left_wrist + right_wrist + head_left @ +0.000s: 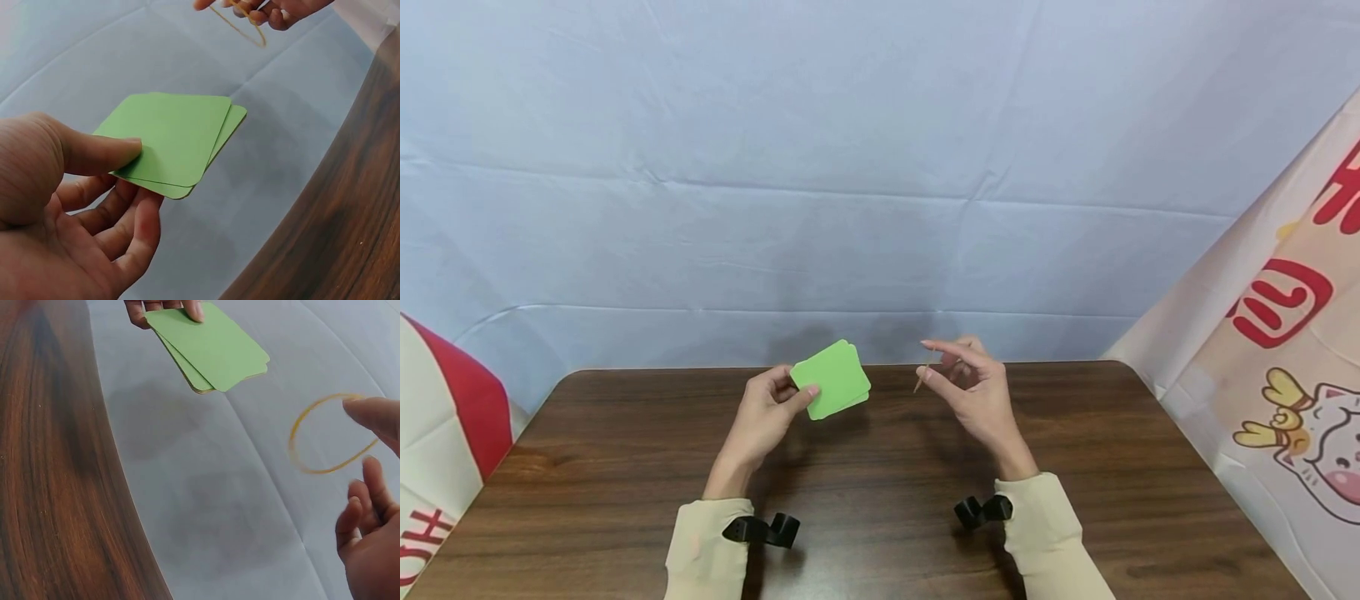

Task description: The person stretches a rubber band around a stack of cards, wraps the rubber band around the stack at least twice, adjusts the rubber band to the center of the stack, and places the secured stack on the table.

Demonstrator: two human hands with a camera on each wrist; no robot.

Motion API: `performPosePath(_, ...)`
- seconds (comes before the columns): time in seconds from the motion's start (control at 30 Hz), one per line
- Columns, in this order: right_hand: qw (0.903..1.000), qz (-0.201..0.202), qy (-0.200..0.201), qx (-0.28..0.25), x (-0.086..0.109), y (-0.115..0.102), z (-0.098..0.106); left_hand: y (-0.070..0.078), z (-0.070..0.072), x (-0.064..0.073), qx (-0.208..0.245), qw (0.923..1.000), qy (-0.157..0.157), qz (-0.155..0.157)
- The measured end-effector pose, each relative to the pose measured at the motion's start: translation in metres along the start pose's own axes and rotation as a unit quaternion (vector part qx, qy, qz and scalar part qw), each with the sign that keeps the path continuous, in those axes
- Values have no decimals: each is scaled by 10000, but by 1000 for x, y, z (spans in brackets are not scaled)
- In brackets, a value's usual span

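Observation:
My left hand (762, 421) holds a small stack of light-green cards (833, 382) with rounded corners. The thumb presses on the top card, while the fingers support the stack from beneath. The cards are slightly fanned, so a lower one (228, 128) sticks out in the left wrist view. Off to the right, my right hand (983, 400) holds a thin yellowish rubber band (292, 440) between thumb and fingers. The band hangs as a loose oval loop in the right wrist view, apart from the cards. Both hands are raised above the table.
A dark brown wooden table (880, 517) lies below, its far edge against a pale blue-white cloth backdrop (850, 167). Printed cloths hang at the right (1285, 375) and left (445, 400). Black bands with camera mounts sit on both wrists.

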State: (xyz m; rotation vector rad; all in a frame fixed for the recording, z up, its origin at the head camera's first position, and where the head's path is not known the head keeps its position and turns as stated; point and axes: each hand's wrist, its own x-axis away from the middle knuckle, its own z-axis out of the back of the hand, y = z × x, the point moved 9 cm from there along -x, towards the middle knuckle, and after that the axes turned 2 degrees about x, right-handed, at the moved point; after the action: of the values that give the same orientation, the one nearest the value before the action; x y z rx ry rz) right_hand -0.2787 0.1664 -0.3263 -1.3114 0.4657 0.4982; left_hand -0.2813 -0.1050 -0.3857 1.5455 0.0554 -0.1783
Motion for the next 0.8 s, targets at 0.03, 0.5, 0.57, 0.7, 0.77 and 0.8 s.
performPosePath(0.03, 10000, 16, 69, 69, 0, -2, 1, 0, 0, 0, 70, 10000, -19, 17)
performPosePath(0.5, 9988, -166, -177, 436, 2, -35, -8, 1, -3, 2, 527, 9984, -2, 198)
performPosePath(0.57, 9976, -336, -406, 458, 3, -33, -12, 1, -4, 2, 537, 9983, 4, 233)
performPosePath(0.7, 9932, -557, -824, 607, 5, -30, -18, 1, -6, 3, 548, 9981, -44, 285)
performPosePath(0.77, 9910, -564, -992, 703, 6, -29, -21, 1, -6, 3, 579, 9978, -80, 297)
performPosePath(0.8, 9898, -548, -1074, 761, 6, -29, -23, 1, -7, 3, 608, 9976, -102, 302)
